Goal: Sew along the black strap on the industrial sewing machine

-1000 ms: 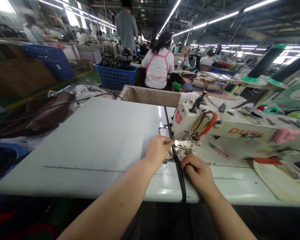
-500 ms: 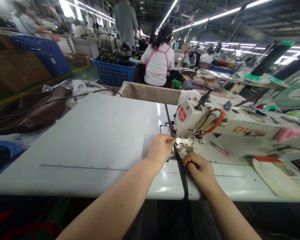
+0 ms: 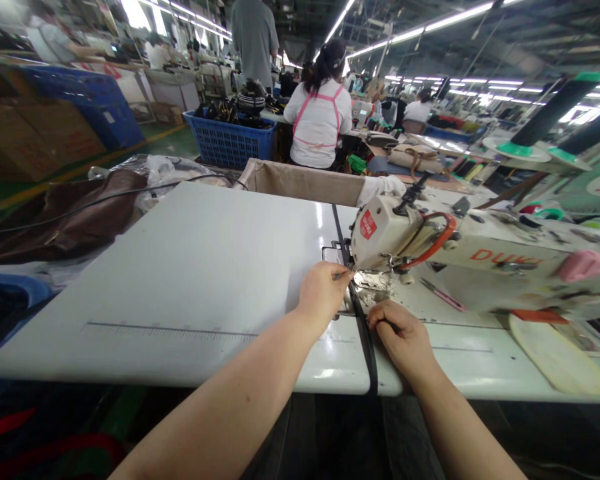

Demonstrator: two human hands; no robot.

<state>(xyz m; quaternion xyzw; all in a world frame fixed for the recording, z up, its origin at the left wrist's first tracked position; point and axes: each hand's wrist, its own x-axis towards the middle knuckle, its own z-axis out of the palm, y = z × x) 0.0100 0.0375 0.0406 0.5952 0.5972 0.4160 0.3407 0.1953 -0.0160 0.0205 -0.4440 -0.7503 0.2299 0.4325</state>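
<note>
The left arm is extended diagonally forward and inward across the desk (image 3: 205, 267), with the left hand (image 3: 321, 293) held palm down, the wrist slightly bent and the knuckles raised. Its grip is pressed together, thumb against index finger, and a small dark piece (image 3: 338, 275) is pinched there, only partly visible.

The black strap (image 3: 365, 343) is laid lengthwise beside the fingertips of the left grip, and is passed close to the needle area of the sewing machine (image 3: 380, 230); toward the body, it is draped over the front edge of the desk. Whether the dark piece is part of the strap cannot be told.

The right forearm is angled inward from the other side. The right hand (image 3: 403, 337) is rested low, nearer the body than the left grip, its fingers curled toward the thumb just beside the strap. Whether anything is pinched by this grip cannot be told.

The metal needle plate (image 3: 373, 281) is seen between the two grips and slightly to their right. Pink-handled snips (image 3: 443, 295) are placed beyond the right grip, farther right, under the machine's arm. Ruler marks (image 3: 170, 330) are printed on the desk to the left of both grips.
</note>
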